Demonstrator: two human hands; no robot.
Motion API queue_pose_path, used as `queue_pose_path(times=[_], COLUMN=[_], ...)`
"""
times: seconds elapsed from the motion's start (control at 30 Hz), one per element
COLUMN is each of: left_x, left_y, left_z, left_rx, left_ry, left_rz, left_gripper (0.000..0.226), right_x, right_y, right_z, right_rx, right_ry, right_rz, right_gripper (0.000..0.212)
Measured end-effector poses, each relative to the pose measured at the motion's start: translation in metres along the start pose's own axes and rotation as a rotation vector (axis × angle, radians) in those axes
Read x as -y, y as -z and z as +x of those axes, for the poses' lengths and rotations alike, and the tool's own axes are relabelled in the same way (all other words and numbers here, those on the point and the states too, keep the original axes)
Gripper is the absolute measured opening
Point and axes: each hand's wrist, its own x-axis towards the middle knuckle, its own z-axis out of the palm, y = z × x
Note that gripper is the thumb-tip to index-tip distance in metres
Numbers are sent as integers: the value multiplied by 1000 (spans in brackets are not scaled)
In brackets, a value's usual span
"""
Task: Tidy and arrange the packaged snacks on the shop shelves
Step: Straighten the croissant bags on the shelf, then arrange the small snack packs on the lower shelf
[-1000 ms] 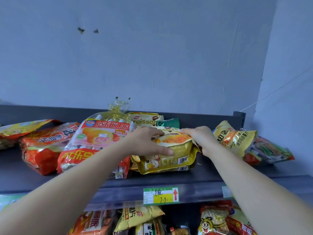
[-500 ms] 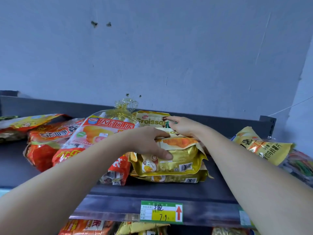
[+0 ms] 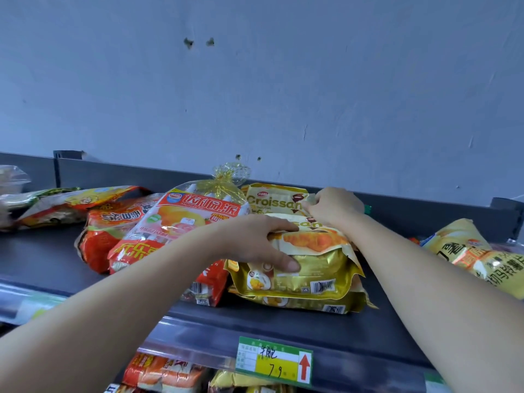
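Two gold croissant packs (image 3: 309, 276) lie stacked on the dark top shelf (image 3: 51, 259). My left hand (image 3: 255, 242) grips the left edge of the upper pack, thumb across its front. Behind the stack a third croissant pack (image 3: 272, 201) stands against the shelf's back rail. My right hand (image 3: 333, 207) reaches to it and pinches its right top corner. A little of a green packet shows behind my right hand.
A red and white pie bag (image 3: 181, 225) with a gold tie leans left of the stack, over orange-red bags (image 3: 110, 225). Yellow chip bags (image 3: 479, 256) lie at the right. A price tag (image 3: 275, 361) hangs on the shelf edge; more snacks sit below.
My right hand moved from the right side of the stack to the back, onto the standing croissant pack. My left hand stayed on the upper pack. The view moved closer and shifted.
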Motion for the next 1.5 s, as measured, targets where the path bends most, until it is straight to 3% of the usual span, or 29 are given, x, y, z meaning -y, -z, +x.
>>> queue_pose_path(times=[0.07,0.1,0.17,0.3,0.53,0.6,0.73,0.9,1.07,1.23,1.33,1.43,1.5], left_x=[-1,-1,-1,1,-3,-5,-9,-11,-10,-23,-27,-31,-30], left_y=[1,1,1,2,-1,-4,-8,-15,-24,-32,-32,-20,-8], left_z=[0,0,0,2,10,13,14,12,8,2,-4,-11,-21], left_rx=[8,10,14,18,-19,-41,-76,-82,-105,-229,-318,-598,-734], left_ry=[-2,-3,-7,-10,-30,-44,-45,-11,48,127,151,102,77], left_rz=[-14,-19,-23,-27,67,114,153,205,224,298,25,-571,-823], left_gripper=[81,81,81,80,82,82,79,74,69,72,82,61,48], right_x=[-6,-7,-6,-12,-28,-36,-52,-63,-67,-54,-44,-32,-22], right_y=[2,2,3,4,9,15,23,33,51,71,83,93,95], right_z=[1,3,6,13,11,9,-6,-21,-30,-33,-43,-57,-67], right_rx=[-72,-59,56,129,-36,-82,-294,-517,-878,-892,-817,-687,-593], right_ry=[25,34,-15,-130,-226,-224,-128,-169,-248,-256,-220,-144,-107], right_rz=[-5,-12,-25,-72,-59,-26,120,274,722,1136,1370,1475,1509], right_gripper=[26,28,42,19,2,8,14,13,15,20,29,31,29])
